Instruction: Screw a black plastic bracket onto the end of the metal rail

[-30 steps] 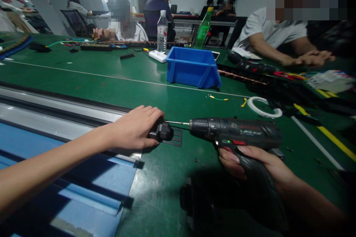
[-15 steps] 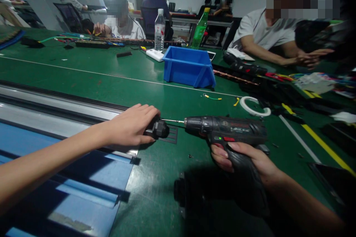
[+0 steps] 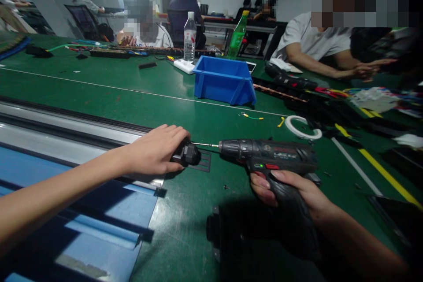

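My left hand [image 3: 163,147] is wrapped over a black end piece with a cable gland [image 3: 191,154], at the end of a long metal profile [image 3: 76,125]. My right hand [image 3: 287,189] grips a cordless drill [image 3: 267,152] by its handle, index finger near the trigger. A green light shows above that handle. From the chuck, a long thin bit [image 3: 206,144] reaches left to the black end piece; its tip is hidden by the left fingers. Partly under the end piece, a flat black slotted gasket [image 3: 202,164] lies on the green table [image 3: 185,229].
A blue bin [image 3: 224,80] stands beyond the hands, near a water bottle [image 3: 189,37] and a green bottle [image 3: 238,35]. A white ring [image 3: 302,127] and a small screw [image 3: 226,187] lie on the table. A dark part [image 3: 216,233] sits nearest me. Two people sit across.
Both my hands and the drill hold almost the same place. Across the table, one person's hands have shifted slightly.
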A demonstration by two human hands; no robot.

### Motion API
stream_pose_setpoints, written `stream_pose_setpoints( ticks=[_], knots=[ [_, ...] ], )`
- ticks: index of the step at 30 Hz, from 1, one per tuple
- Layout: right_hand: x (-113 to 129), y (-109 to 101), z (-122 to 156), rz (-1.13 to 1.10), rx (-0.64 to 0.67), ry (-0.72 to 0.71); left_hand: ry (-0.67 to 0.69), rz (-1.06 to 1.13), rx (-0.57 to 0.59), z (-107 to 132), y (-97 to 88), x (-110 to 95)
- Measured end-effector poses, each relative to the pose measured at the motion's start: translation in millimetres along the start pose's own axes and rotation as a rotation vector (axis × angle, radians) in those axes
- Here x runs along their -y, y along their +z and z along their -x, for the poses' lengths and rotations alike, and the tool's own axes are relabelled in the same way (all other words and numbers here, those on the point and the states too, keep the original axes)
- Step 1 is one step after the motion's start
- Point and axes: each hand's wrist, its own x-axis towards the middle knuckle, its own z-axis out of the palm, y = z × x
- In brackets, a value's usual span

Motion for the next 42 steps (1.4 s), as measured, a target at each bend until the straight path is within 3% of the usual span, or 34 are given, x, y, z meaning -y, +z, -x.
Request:
stream_pose_setpoints(
  ticks=[42],
  knots=[
    [0.3, 0.0, 0.8, 0.051, 0.02, -0.028, -0.015, -0.014, -0.005, -0.7, 2.2, 0.1]
  ],
)
